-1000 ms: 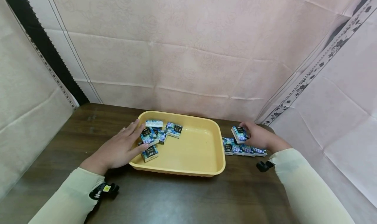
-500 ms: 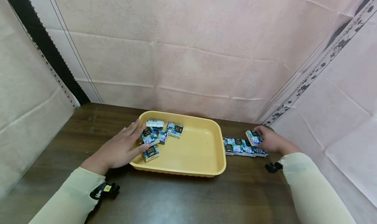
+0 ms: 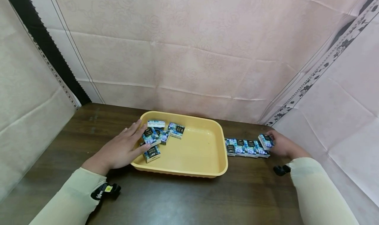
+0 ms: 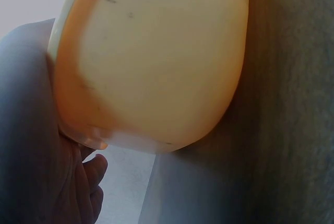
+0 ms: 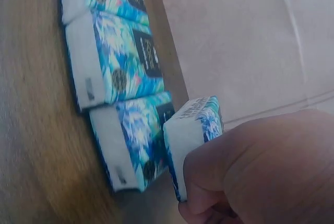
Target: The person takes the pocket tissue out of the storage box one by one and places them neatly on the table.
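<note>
My right hand pinches a small blue flowered tissue pack at the right end of a row of similar packs. In the right wrist view, the held pack is tilted close beside the last pack of the row, with fingers and thumb at its near end. My left hand lies over the left rim of a yellow tray, fingers extended beside several tissue packs heaped inside. The left wrist view shows the tray's outer wall against that hand.
The row sits directly right of the tray on a dark wooden table. A pale cloth backdrop rises behind the table's back edge, with more cloth close by the right arm.
My right hand has carried the tissue pack rightward along the row, from above its middle to its right end. The left hand and the tray have stayed in place.
</note>
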Available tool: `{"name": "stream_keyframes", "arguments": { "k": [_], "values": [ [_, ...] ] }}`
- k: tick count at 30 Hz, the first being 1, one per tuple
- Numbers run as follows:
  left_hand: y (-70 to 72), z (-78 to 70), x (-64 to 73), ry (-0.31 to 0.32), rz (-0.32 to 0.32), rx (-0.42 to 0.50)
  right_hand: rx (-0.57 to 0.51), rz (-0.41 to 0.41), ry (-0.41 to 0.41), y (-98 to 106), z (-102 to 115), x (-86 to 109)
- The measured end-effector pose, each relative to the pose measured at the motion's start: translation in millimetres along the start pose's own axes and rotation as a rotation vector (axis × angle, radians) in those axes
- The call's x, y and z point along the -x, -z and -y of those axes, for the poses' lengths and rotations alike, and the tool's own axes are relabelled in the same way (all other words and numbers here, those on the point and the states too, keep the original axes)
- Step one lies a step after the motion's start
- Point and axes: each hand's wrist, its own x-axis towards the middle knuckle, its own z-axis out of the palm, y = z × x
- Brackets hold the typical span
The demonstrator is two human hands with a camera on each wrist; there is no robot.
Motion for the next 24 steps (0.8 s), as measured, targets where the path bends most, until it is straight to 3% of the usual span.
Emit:
{"name": "stream_keyframes", "arguments": {
  "k": [12,24],
  "values": [
    [-0.7,-0.1,-0.2,-0.001,0.001,0.001,-0.020,-0.008,-0.012,-1,-30,5.0],
    [-0.7,-0.1,1.0,-0.011,-0.001,-0.003,-0.035,-0.007,-0.055,-10,-39,6.6]
  ]
}}
